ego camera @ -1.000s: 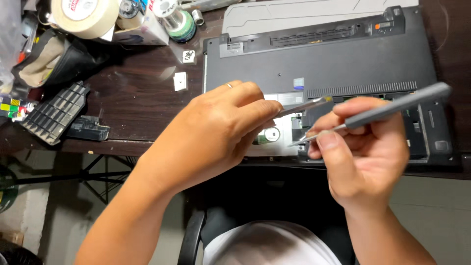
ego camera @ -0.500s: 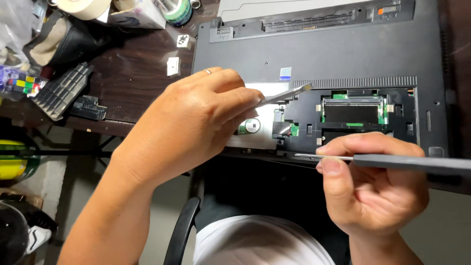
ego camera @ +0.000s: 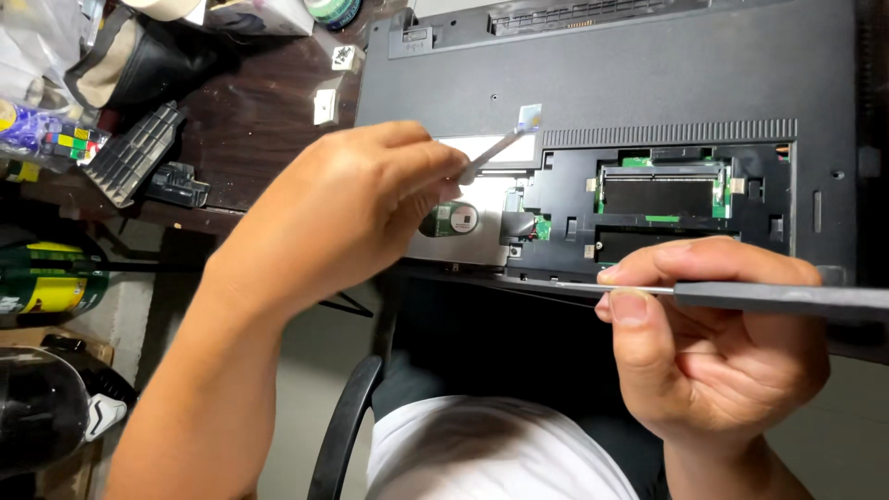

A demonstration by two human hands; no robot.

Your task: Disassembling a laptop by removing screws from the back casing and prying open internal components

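Note:
A dark grey laptop (ego camera: 648, 83) lies bottom side up on a dark wooden desk, with its service bay (ego camera: 681, 208) open and green circuit boards showing. My left hand (ego camera: 343, 208) pinches thin metal tweezers (ego camera: 495, 153) whose tips point up and right over the silver drive area. My right hand (ego camera: 713, 343) grips a screwdriver (ego camera: 769, 298) with a dark handle, held level along the laptop's near edge, its thin shaft pointing left.
On the desk's left lie a black bag (ego camera: 139, 60), a black ridged part (ego camera: 130, 153), a small multicoloured cube puzzle (ego camera: 69, 143) and two small white squares (ego camera: 326, 102). A black chair arm (ego camera: 347, 431) curves below. Bottles and dark objects stand on the floor at the left.
My right hand has dropped toward the near edge and turned the screwdriver level. The open bay, covered before, now shows. My left hand raised the tweezers slightly.

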